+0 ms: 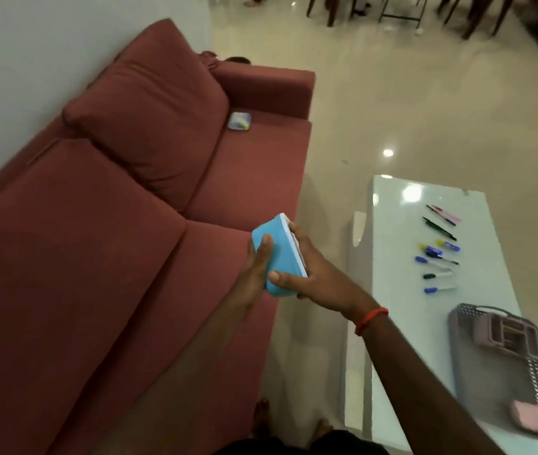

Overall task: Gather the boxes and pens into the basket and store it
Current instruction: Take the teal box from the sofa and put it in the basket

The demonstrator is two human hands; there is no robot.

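- Blue box (277,254): oblong, with a white lid edge facing right. Its long axis runs from lower centre up and to the left; the far end points toward the sofa (97,224). Held in the air over the sofa seat's front edge, between sofa and table (408,323), touching neither.
- Left hand (254,274): pressed flat against the box's left face, fingers running along the long axis, fingertips near the far end.
- Right hand (313,274): clamped on the box from the lid side, thumb across the near blue end, fingers behind the white edge. A red band (371,320) circles the wrist.
- The box sits between the two palms, its far end sticking out past both sets of fingers.
- Pens (440,249): loose row on the white table, mostly lying crosswise, well apart from the hands.
- Basket (504,372): grey, perforated, on the table's near end; a pink compartmented box (507,333) lies inside at the far part, a pink flat item (531,418) at the near corner. Blurred.
- Small box (239,121): on the far sofa seat, beside the armrest.
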